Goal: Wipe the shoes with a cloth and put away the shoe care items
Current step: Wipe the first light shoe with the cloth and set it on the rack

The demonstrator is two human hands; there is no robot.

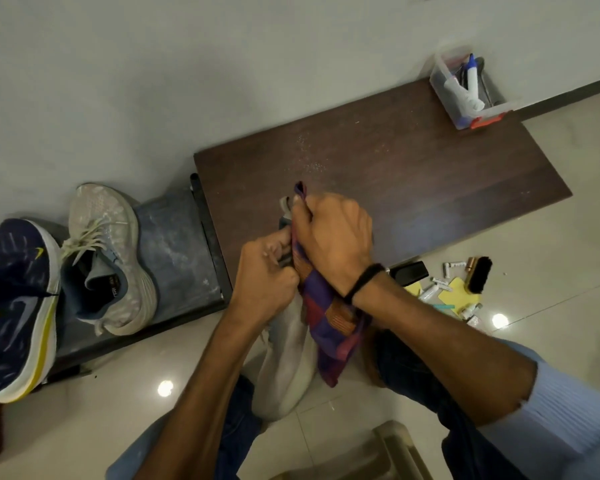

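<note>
No full word can be read from here. The one brand sign is the swoosh on the navy shoe point(14, 299) at the left edge: a small yellow one near the toe and a larger pale one on its side. The grey shoe point(108, 237) beside it has an insole label point(113, 284), too blurred to read. The print on the white tubes point(442, 284) at lower right is too small to read.

You're in a home: glossy floor tiles point(568, 188), plain wall point(118, 81), grey sneaker point(108, 251) and navy sneaker point(14, 299) on a low rack point(177, 247) at left.
</note>
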